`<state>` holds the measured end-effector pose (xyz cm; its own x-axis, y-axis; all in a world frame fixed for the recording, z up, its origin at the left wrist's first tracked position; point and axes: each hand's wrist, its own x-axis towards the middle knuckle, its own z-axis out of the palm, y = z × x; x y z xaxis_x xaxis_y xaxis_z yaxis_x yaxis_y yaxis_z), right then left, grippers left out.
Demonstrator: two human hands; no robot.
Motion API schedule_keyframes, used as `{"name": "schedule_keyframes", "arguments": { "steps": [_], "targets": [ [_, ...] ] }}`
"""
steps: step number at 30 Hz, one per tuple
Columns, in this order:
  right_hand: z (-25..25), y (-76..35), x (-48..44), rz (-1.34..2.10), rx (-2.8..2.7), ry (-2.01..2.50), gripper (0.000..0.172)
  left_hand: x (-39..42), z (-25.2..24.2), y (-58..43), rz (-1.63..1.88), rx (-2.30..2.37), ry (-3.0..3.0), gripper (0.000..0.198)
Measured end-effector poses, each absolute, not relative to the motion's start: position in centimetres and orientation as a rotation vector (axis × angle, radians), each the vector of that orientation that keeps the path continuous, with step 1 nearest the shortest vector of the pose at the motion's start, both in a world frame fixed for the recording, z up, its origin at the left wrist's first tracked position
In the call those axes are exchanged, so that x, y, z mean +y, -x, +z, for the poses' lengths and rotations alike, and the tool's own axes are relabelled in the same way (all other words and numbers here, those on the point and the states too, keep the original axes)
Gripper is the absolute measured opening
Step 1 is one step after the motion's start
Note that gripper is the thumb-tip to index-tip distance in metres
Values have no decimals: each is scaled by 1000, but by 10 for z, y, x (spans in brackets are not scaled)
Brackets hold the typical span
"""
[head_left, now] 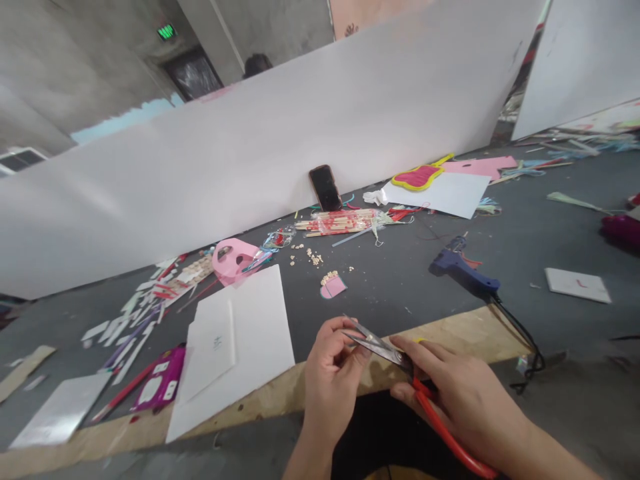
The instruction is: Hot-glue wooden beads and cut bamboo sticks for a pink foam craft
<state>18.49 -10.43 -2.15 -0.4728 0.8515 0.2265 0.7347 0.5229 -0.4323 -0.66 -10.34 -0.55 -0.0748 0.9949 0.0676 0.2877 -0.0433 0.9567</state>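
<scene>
My right hand (450, 377) grips red-handled scissors (383, 347), the blades pointing left and slightly parted. Close to the blade tips, my left hand (333, 373) has its thumb and fingers pinched together. What those fingers hold is too small to make out. A tiny pale bit (370, 338) shows at the blades. Beyond the hands, a small pink piece (333, 287) with a row of beige bits along its top edge lies on the dark table (380, 287). Loose beige crumbs (314, 257) are scattered behind it.
A blue glue gun (465, 270) lies to the right, its cable hanging over the wooden edge. White sheets (260, 327) and a purple packet (163, 380) are at left. A phone (325, 188) leans on the white partition (280, 160), behind bundled sticks (343, 222).
</scene>
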Motion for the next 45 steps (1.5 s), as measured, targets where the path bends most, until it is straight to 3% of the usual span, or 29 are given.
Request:
{"name": "schedule_keyframes", "arguments": {
  "steps": [11,21,26,34,41,45],
  "targets": [
    [-12,-184,-105,444,-2374,1267,74,-102,-3,8,1218,1349,-1423,16],
    [-20,-182,-106,363,-2335,1213,42,-102,1,8,1143,1364,-1409,17],
    [-14,-177,-109,568,-2306,1218,32,-104,5,7,1173,1465,-1481,21],
    [-12,-180,-105,495,-2268,1295,40,-98,4,6,1157,1437,-1477,18],
    [-14,-185,-105,356,-2335,1335,64,-99,-1,6,1183,1370,-1425,20],
    [-13,-184,-104,331,-2302,1311,65,-98,0,7,1186,1348,-1397,21]
  ]
}}
